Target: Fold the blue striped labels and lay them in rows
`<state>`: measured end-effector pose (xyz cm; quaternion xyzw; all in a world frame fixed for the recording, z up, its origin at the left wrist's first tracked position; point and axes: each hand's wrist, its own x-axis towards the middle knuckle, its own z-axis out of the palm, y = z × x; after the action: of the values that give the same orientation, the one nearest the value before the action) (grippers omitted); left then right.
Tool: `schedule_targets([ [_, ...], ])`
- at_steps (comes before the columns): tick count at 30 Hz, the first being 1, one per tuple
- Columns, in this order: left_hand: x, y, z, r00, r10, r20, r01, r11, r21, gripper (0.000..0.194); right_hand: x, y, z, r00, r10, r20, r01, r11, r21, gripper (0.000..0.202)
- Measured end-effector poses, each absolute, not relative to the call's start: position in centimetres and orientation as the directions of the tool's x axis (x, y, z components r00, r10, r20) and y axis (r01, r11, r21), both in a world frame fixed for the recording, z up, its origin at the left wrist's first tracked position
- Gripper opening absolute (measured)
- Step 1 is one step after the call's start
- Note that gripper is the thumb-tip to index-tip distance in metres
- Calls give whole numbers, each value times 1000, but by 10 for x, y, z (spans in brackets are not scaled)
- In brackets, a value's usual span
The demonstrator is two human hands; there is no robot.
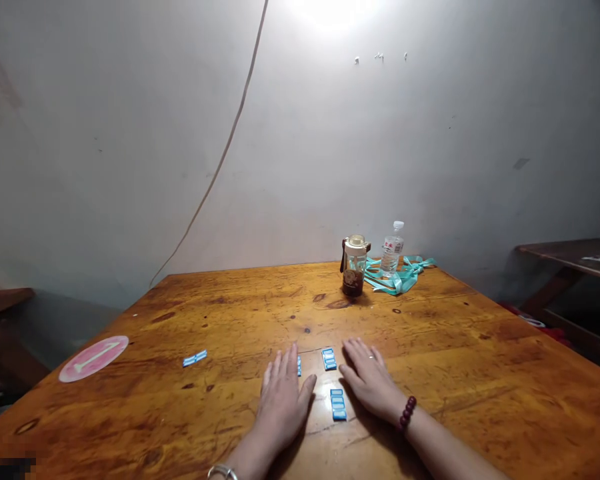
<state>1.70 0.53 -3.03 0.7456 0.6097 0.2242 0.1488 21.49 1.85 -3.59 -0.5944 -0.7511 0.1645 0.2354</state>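
My left hand (283, 395) lies flat on the wooden table, fingers stretched forward and thumb out to the side. Partly hidden behind its fingers is a small blue-and-white piece (299, 365). My right hand (371, 380) also rests flat, its fingers pointing away from me and holding nothing. Between the two hands sit a blue-and-white packet-like strip (329, 359) near the right fingertips and a longer similar strip (338, 405) closer to me. Farther left, apart from both hands, lies another narrow blue-and-white strip (195, 359).
The brown wooden table (250, 300) reaches to a grey wall. At its far side stand a lidded drink bottle (354, 267) with dark liquid and a clear water bottle (393, 250) among turquoise ribbons (403, 280). A pink round sticker (94, 359) marks the left edge.
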Motion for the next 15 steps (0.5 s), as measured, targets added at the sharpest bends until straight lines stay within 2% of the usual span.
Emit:
schedule_targets([
  [3,30,-3,-27,343,925,163,759,-376,532,57,200,0,-26,-385,907,172,719,412,-561,46],
  [5,31,-4,-25,402,895,194,674,-433,598,52,198,-6,-22,-450,866,219,636,482,-603,45],
  [8,21,1,-26,265,932,249,632,-363,684,52,208,0,-21,-308,900,307,618,435,-655,40],
  [10,14,6,-27,188,952,243,647,-306,698,53,214,8,-22,-193,930,311,657,358,-663,40],
  [13,15,6,-27,179,957,230,693,-289,661,53,208,14,-22,-165,952,257,726,293,-622,37],
  [15,22,1,-25,226,950,213,723,-311,617,52,194,9,-20,-224,943,246,748,328,-577,33],
])
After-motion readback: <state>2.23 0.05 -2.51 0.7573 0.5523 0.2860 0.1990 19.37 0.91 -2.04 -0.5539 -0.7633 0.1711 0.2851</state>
